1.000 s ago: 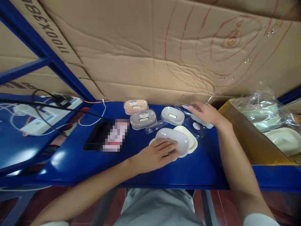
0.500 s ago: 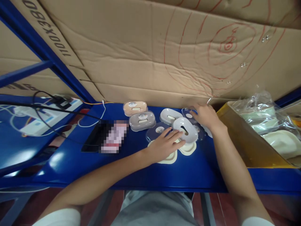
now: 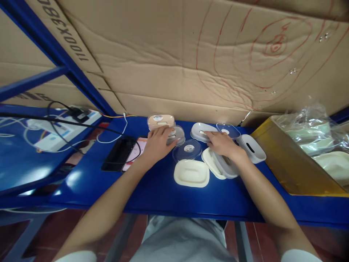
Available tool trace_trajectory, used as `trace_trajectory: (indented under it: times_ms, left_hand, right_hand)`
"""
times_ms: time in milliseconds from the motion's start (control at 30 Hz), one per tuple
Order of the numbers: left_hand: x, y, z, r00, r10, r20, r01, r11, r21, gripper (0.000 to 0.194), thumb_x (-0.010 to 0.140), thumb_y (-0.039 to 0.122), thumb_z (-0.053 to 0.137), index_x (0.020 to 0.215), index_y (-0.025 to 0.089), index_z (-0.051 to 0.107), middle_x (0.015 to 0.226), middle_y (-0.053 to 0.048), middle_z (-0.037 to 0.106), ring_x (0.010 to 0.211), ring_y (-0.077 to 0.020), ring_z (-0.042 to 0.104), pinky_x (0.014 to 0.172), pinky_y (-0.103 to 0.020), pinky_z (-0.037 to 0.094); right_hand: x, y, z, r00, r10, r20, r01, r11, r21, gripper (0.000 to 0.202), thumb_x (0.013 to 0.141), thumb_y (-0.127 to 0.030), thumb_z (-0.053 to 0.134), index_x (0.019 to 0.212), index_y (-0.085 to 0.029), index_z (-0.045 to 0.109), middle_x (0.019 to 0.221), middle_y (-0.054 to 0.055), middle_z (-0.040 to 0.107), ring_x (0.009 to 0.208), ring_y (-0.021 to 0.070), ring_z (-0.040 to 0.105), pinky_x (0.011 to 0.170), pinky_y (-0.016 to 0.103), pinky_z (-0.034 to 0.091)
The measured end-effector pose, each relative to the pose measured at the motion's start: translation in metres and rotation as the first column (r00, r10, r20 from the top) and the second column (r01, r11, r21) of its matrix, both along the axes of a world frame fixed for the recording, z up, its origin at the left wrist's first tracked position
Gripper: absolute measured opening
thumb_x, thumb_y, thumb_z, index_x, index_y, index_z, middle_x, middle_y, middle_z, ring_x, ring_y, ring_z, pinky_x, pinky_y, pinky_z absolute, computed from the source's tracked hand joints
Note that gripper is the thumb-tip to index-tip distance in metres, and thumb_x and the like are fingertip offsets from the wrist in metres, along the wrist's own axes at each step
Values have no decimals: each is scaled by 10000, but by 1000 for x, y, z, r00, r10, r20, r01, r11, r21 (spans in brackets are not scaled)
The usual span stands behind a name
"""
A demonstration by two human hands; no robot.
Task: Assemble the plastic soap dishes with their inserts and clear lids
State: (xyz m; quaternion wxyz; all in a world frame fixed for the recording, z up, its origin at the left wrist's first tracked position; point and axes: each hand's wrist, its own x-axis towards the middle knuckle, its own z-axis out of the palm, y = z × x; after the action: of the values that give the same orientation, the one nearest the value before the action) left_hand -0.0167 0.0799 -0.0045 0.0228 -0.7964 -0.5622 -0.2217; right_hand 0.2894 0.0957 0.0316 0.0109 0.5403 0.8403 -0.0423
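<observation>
My left hand [image 3: 159, 144] rests with spread fingers on a grey lidded box [image 3: 179, 135], beside a peach lidded box [image 3: 161, 122]. My right hand [image 3: 222, 143] reaches over a grey tray [image 3: 228, 168], its fingers apart at the edge of a white slotted dish [image 3: 200, 131]. Between the hands lies a clear lid [image 3: 188, 150] with a round label. A cream tray [image 3: 191, 173] lies in front of it, and another cream tray [image 3: 212, 162] is partly under the grey one. Another clear lid [image 3: 230, 131] and a grey slotted dish [image 3: 252, 148] are to the right.
A phone [image 3: 133, 154] and black case lie at the left, by a white power strip [image 3: 68, 131] and cables. An open carton [image 3: 289, 163] with bagged trays stands at the right. Cardboard [image 3: 152, 54] rises behind the blue table [image 3: 152, 193].
My left hand has moved left and back, from the slotted dish onto the grey lidded box. My right hand has come left and forward from the rear lid. The pale dishes at the right have shifted.
</observation>
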Motion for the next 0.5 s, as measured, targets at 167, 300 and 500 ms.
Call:
trace_trajectory:
  times_ms: [167, 300, 500]
  left_hand:
    - [-1, 2, -2, 1000, 14, 27, -12, 997, -80, 586, 968, 476, 775, 1476, 225, 627, 1651, -207, 530, 1525, -439, 509, 1166, -622, 486]
    - [-2, 4, 0, 986, -35, 161, 39, 999, -24, 463, 1053, 480, 662, 1441, 230, 637, 1517, -159, 664, 1444, -378, 605, 1153, -571, 515]
    - [-2, 10, 0, 960, -91, 264, 74, 995, 73, 451, 1136, 440, 455, 1477, 163, 555, 1496, -195, 623, 1457, -316, 565, 1247, -510, 454]
  right_hand:
    - [-2, 3, -3, 999, -1, 37, 0, 1000, 28, 503, 1064, -392, 610, 1534, -211, 604, 1494, 202, 689, 1381, 397, 633, 1121, 559, 472]
    - [-8, 3, -3, 999, 6, 46, -8, 999, 41, 385, 1102, -385, 540, 1404, -210, 705, 1417, 191, 719, 1329, 390, 652, 1106, 556, 465]
    - [-2, 2, 9, 1000, 17, 11, -18, 998, 55, 473, 1155, -354, 324, 1339, -162, 716, 1360, 215, 717, 1286, 393, 638, 1090, 559, 437]
